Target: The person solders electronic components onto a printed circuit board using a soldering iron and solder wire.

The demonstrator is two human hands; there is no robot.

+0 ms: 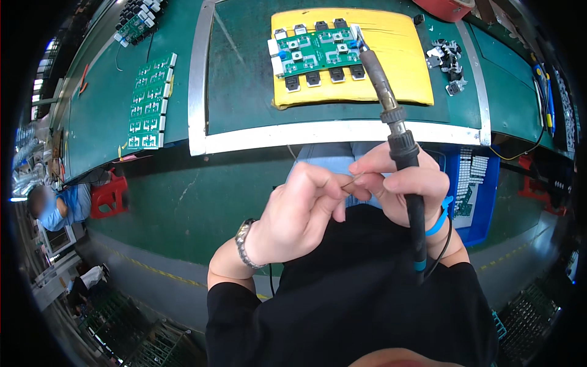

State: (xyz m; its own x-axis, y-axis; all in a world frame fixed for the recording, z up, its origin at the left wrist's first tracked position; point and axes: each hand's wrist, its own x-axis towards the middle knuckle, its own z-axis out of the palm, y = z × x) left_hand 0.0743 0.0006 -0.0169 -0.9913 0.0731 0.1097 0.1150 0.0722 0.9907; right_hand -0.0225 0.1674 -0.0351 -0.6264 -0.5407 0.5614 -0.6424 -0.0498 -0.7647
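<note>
Head view: pad (400, 52), yellow, on bench (244, 79). Board (318, 52), green: on pad. Wire (349, 183), thin: nearer the person than pad. Left hand (290, 214): fingers pinched closed on wire. Right hand (394, 199): fingertips pinched closed at wire's other end, fingers also curled round iron (400, 142), its tip over pad beside board. Handling, as judged: pinch lightly, avoid kinks, keep iron steady, tip clear of board and skin.
</note>
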